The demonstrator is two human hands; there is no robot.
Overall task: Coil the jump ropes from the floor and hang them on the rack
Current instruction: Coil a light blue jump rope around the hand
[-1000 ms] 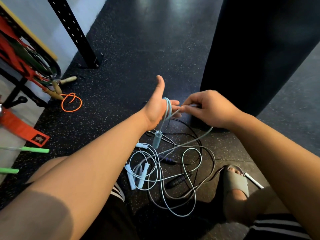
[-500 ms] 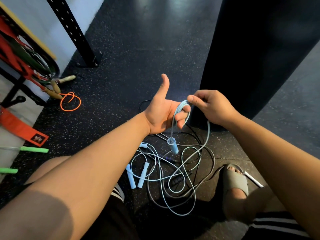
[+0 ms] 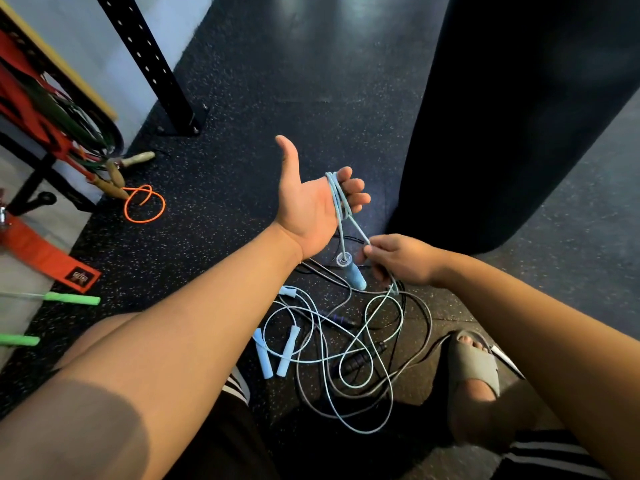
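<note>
The person crouches over the dark speckled floor point(image 3: 277, 98) with the left hand point(image 3: 311, 206) raised palm up, thumb sticking out and fingers curled round a couple of turns of the light-blue jump rope point(image 3: 341, 216). One blue handle point(image 3: 353, 275) of that rope dangles just below the left wrist. The right hand point(image 3: 401, 259), just beside that handle, pinches the same rope between thumb and fingertips, and the strand runs taut from there up to the left hand's fingers. Below the right hand the rope drops into a tangle of ropes point(image 3: 346, 348) lying on the floor between the person's knees, light-blue, grey and black cords all crossing one another, with two pale blue handles side by side at its left. A foot in a grey sandal point(image 3: 472, 365) stands at the tangle's right. A big black punching bag point(image 3: 519, 116) fills the right side. Toward the floor's left edge stands the rack point(image 3: 41, 109) hung with red and green bands, with an orange rope point(image 3: 143, 204) looped on the floor near its foot
</note>
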